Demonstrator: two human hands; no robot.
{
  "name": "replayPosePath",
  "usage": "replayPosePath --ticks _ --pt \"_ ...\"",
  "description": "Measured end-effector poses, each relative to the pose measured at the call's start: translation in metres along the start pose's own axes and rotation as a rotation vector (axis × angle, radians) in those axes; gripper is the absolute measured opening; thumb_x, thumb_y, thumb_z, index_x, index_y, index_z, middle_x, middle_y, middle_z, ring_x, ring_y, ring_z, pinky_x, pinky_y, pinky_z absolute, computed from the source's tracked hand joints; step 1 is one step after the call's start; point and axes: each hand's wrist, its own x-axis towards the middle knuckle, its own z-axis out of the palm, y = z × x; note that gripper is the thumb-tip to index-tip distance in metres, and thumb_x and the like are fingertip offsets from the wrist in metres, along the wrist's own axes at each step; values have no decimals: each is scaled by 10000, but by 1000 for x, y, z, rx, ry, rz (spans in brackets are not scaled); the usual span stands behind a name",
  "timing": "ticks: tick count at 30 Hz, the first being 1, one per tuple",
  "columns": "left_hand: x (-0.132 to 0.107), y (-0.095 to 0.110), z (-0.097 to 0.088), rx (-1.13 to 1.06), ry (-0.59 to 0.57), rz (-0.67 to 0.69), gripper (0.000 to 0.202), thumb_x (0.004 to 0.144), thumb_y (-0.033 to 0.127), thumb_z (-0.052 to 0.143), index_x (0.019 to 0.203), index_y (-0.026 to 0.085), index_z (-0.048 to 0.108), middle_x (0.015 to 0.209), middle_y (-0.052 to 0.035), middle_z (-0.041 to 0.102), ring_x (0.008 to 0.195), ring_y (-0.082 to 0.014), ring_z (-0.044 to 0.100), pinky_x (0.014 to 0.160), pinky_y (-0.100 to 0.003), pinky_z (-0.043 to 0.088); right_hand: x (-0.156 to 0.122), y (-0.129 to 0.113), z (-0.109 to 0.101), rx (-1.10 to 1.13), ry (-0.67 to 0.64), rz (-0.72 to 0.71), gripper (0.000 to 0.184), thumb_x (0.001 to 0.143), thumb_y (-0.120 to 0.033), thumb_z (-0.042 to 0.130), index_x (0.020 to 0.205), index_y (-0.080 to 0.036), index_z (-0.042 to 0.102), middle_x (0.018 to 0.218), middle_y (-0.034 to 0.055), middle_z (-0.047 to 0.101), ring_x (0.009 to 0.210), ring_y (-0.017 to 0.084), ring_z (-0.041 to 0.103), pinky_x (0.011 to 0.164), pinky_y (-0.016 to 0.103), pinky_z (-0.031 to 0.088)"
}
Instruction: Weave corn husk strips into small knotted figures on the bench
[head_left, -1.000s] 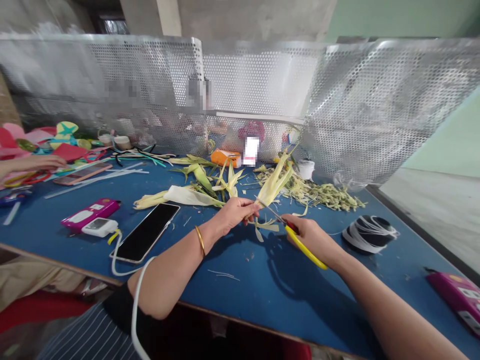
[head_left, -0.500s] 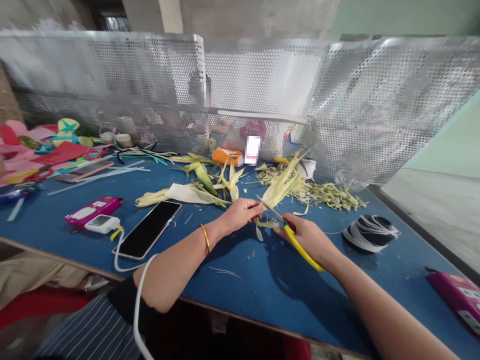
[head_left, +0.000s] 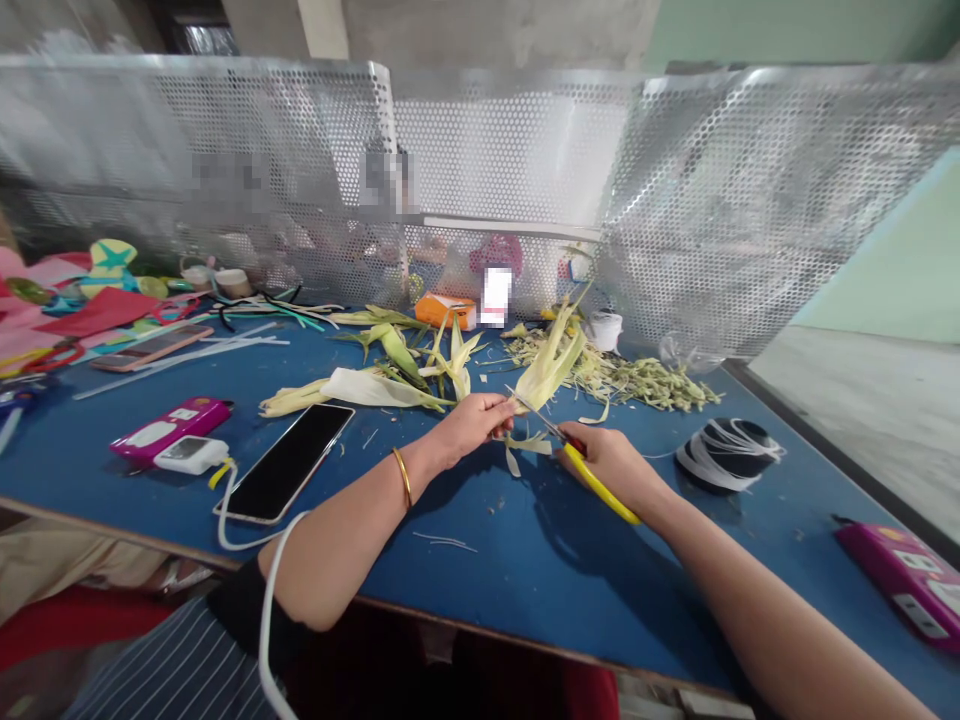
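My left hand [head_left: 480,425] pinches the base of a pale yellow-green corn husk [head_left: 551,365], whose leaves fan upward and away from me. Yellow-handled scissors [head_left: 596,483] are gripped in my right hand [head_left: 611,462]. Their blades lie against the husk's lower end, close to my left fingertips. Below the blades, a cut strip of husk [head_left: 529,445] sits above the blue table [head_left: 480,600]. More husks [head_left: 454,365] lie just behind my left hand, beside a white-leaved husk bundle [head_left: 375,388].
A black phone [head_left: 289,462] and a magenta device [head_left: 172,432] are at left, with a white cable [head_left: 274,610] crossing my left arm. At right stand a thread spool [head_left: 727,455] and another magenta device [head_left: 904,580]. Husk scraps [head_left: 660,385] and a perforated metal screen [head_left: 510,150] are behind.
The view has shifted slightly, so most things appear a little farther left. Both hands keep their holds, with the scissor blades still at the husk's base.
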Motion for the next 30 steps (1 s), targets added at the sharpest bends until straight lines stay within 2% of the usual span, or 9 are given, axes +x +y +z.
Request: replayPosePath --ticks 4,7,11,16,24,27,30 --pt "1 -1 0 23 -26 8 354 830 457 598 669 143 568 649 15 531 593 -89 427 574 -230 317 0 -1 1 -42 19 23 225 851 -404 526 979 -234 600 777 24 654 644 166 520 562 236 274" --pt "1 0 2 10 -40 12 335 834 431 603 673 140 571 661 11 541 593 -85 432 584 -230 335 0 -1 0 -22 0 25 165 856 -365 501 889 -233 595 713 11 623 613 157 508 559 232 280" --pt "1 0 2 -35 -32 -9 353 812 463 628 686 137 582 634 26 503 538 -65 361 519 -219 257 1 0 -1 -12 -25 43 123 829 -253 465 773 -224 570 636 -5 563 591 147 482 547 232 271" --pt "1 -1 -3 -108 -84 -83 361 759 488 669 764 130 619 650 33 471 522 -57 313 487 -233 164 4 1 1 -55 -24 17 122 822 -217 473 731 -211 555 607 -11 535 559 131 432 535 242 241" --pt "6 -5 -8 -201 -118 -150 418 713 496 702 862 107 676 652 39 448 512 -47 283 481 -219 133 4 1 2 -169 -50 16 144 838 -192 481 727 -200 572 610 3 564 545 123 438 535 255 226" --pt "5 -2 -10 -229 -97 -183 367 764 446 672 853 90 686 640 36 443 501 -42 285 465 -207 142 4 1 4 -189 -25 32 162 859 -244 483 777 -202 617 657 27 615 578 142 493 545 255 249" --pt "2 6 -14 -297 -27 -210 319 835 396 617 844 86 690 632 30 448 480 -39 288 432 -197 149 4 5 0 -164 34 68 216 862 -365 524 910 -200 656 743 54 667 643 176 551 568 256 298"
